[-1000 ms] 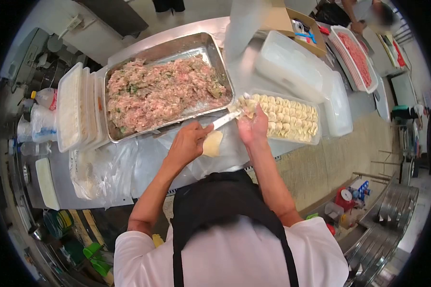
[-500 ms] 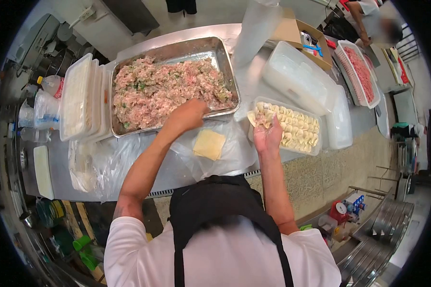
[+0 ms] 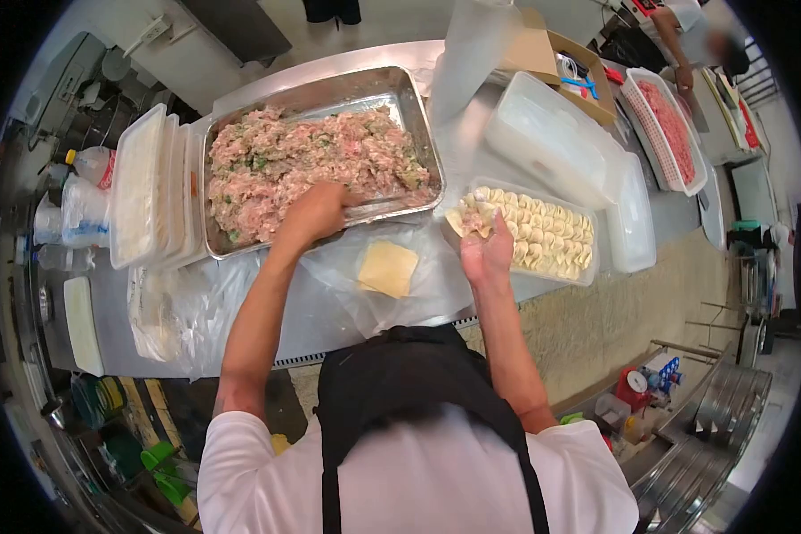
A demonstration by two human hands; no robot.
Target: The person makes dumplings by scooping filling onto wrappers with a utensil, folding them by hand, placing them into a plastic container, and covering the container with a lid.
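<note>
Your right hand [image 3: 487, 254] cups a pale, thin dough wrapper [image 3: 455, 219] by the clear rectangular plastic box [image 3: 552, 276], apparently steadying its pink mince [image 3: 474, 220], while your left hand [image 3: 318, 214] curls at the rectangular steel tray [image 3: 402, 98], grip hidden.

- A single head-worn camera looks forward and steeply down at the worktop [image 3: 116, 307], with the steel pan [image 3: 387, 89] above and left of the frame's centre.
- It sits close: the white shirt [image 3: 418, 481] and black apron [image 3: 409, 374] fill much of the space on the pan's near side.
- The lens is very wide, bending the worktop's edges around the pan and blackening the frame's corners.
- Its reach takes in the floor [image 3: 400, 36] beyond the pan and, far to the pan's right, another person [image 3: 672, 44], small.
</note>
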